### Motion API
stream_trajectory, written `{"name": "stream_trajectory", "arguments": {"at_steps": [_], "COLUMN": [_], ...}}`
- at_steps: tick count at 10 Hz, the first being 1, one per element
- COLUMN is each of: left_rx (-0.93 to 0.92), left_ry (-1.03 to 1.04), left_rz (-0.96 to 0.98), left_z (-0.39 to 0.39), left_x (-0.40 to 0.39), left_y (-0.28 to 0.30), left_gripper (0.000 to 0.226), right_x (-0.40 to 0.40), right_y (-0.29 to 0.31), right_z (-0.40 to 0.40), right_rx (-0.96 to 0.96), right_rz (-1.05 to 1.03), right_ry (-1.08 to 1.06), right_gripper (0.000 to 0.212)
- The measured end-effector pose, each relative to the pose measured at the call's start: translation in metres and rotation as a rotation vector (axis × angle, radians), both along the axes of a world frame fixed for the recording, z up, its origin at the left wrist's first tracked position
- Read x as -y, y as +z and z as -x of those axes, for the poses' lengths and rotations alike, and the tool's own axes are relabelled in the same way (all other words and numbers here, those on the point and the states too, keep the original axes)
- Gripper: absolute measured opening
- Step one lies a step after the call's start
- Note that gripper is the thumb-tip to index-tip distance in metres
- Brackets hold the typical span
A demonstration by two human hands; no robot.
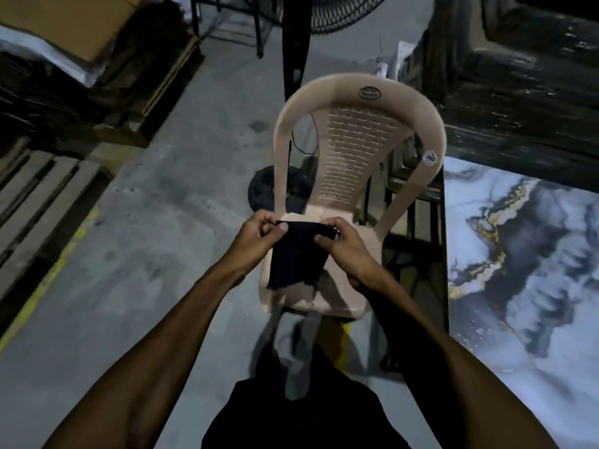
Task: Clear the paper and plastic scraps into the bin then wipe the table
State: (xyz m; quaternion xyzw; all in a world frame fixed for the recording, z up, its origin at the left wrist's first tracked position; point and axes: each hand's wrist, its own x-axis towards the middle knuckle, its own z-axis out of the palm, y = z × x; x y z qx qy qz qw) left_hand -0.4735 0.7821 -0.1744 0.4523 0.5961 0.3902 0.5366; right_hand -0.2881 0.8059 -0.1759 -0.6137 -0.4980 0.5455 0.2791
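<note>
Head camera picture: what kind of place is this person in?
Probably a warehouse or storeroom. Flattened brown cardboard sheets are stacked on wooden pallets, the bare grey concrete floor has a yellow painted line, and dark shrink-wrapped stacks stand at the right.

Cloth [296, 254] is held above chair [350, 176] seat between both hands, table [525, 254] at right (fan base [262, 189] behind chair).
</note>
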Motion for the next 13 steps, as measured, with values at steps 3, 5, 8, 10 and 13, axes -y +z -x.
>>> {"name": "stream_trajectory", "arguments": {"at_steps": [3, 5, 8, 10, 13], "left_rx": [0.279, 0.230, 0.020, -0.188, -0.307], "left_ry": [0.130, 0.287, 0.328, 0.284, 0.128], "left_rz": [0.390, 0.472, 0.534, 0.473, 0.481], "left_z": [-0.042, -0.077, -0.111, -0.123, -0.114], "left_x": [-0.054, -0.087, -0.120, -0.148, -0.112], "left_y": [-0.063, -0.144, -0.287, -0.343, -0.321], "left_gripper": [0.049, 0.027, 0.035, 0.025, 0.013], "right_x": [-0.046, -0.075, -0.107, -0.128, -0.086], "right_y": [-0.063, -0.144, -0.282, -0.329, -0.304], "right_z": [-0.013, -0.055, -0.082, -0.078, -0.082], "right_rx": [-0.201, -0.241, -0.060, -0.098, 0.100], "right_rz": [0.356, 0.612, 0.521, 0.598, 0.549], "right_ry": [-0.377, -0.255, -0.313, -0.147, -0.118], "right_gripper": [0.045, 0.032, 0.033, 0.027, 0.040]}}
